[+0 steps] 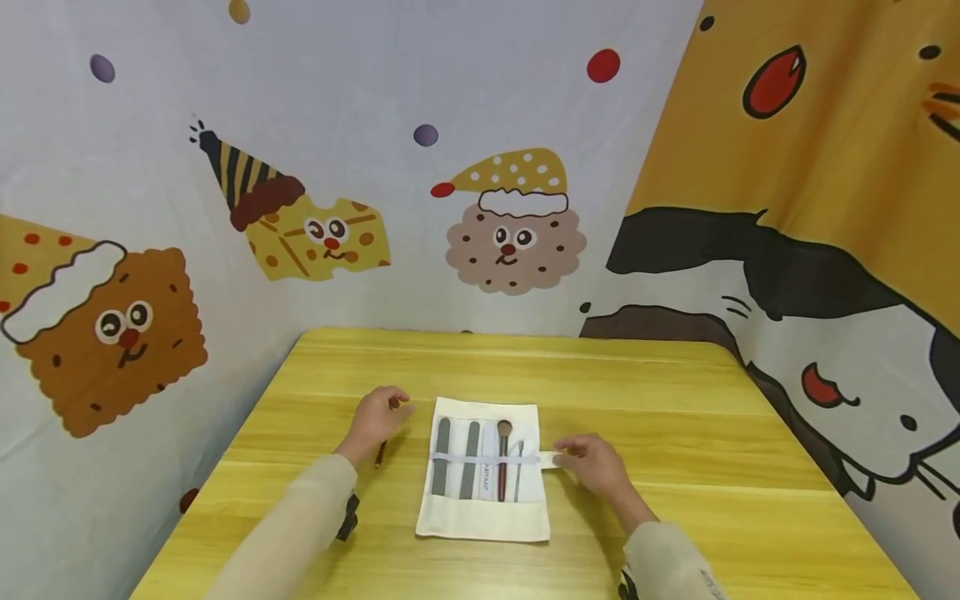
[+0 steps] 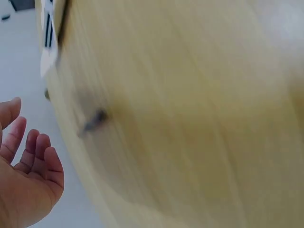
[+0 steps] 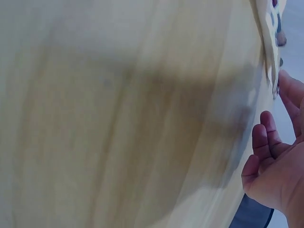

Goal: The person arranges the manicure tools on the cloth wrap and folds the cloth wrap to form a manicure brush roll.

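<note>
A cream cloth pouch point(image 1: 483, 521) lies unfolded on the table between the hands. Under its white elastic band sit two grey nail files point(image 1: 442, 479), a white strip with lettering point(image 1: 488, 479), a makeup brush point(image 1: 503, 475) with a dark red handle and a thin metal tool point(image 1: 519, 479). At the pouch's right side, my right hand point(image 1: 596, 467) pinches its short tab point(image 1: 549, 459) between thumb and finger. My left hand point(image 1: 378, 421) hovers left of the pouch, fingers loosely bent and holding nothing. Below it is a small dark reddish-brown item point(image 1: 381, 454), blurred in the left wrist view.
The yellow wood-grain table point(image 1: 675, 400) has rounded far corners. Behind it hangs a white cloth point(image 1: 337, 83) printed with cartoon figures, and a cloth with an orange area point(image 1: 682, 167) and a large cartoon animal is on the right.
</note>
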The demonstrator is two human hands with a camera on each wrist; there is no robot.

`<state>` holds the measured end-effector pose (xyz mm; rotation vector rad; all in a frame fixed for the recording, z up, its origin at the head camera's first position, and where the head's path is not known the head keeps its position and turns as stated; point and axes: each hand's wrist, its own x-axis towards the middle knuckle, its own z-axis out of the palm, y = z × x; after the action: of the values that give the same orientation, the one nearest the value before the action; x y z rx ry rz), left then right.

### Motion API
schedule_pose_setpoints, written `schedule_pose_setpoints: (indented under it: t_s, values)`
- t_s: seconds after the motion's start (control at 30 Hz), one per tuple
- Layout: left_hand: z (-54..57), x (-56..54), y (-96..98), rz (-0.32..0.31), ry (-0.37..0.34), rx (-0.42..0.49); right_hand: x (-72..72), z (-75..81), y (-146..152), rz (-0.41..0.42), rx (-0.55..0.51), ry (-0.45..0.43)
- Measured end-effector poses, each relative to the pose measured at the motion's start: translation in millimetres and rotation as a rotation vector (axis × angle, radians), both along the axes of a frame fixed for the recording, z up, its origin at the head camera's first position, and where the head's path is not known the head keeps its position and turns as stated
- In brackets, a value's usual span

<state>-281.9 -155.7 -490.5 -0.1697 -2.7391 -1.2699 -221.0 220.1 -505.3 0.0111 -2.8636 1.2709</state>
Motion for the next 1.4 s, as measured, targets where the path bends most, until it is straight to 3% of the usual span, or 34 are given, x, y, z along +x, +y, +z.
schedule_pose_setpoints:
  t_s: [0.3, 0.57, 0.77, 0.97, 1.13, 1.4]
  values:
    - [-13.7, 1.2, -37.4, 0.091, -0.111, 0.078, 2.0, -10.7, -9, 0.019, 0.236, 0.117]
    - [-18.2, 8.6, -46.2, 0.060, -0.165, 0.111, 5.3, -12.4, -13, 0.028, 0.310, 0.123]
    - [-20.1, 12.5, -47.6, 0.047, -0.210, 0.122, 4.1, -14.0, -13, 0.026, 0.313, 0.124]
    - [-24.8, 15.0, -45.1, 0.044, -0.211, 0.117, 5.0, -12.4, -12, 0.023, 0.288, 0.118]
    - [-28.3, 17.1, -40.4, 0.078, -0.219, 0.133, 6.1, -12.4, -11, 0.016, 0.267, 0.107]
    - [-27.6, 14.1, -34.4, 0.116, -0.200, 0.087, 5.0, -14.2, -11, 0.020, 0.270, 0.125]
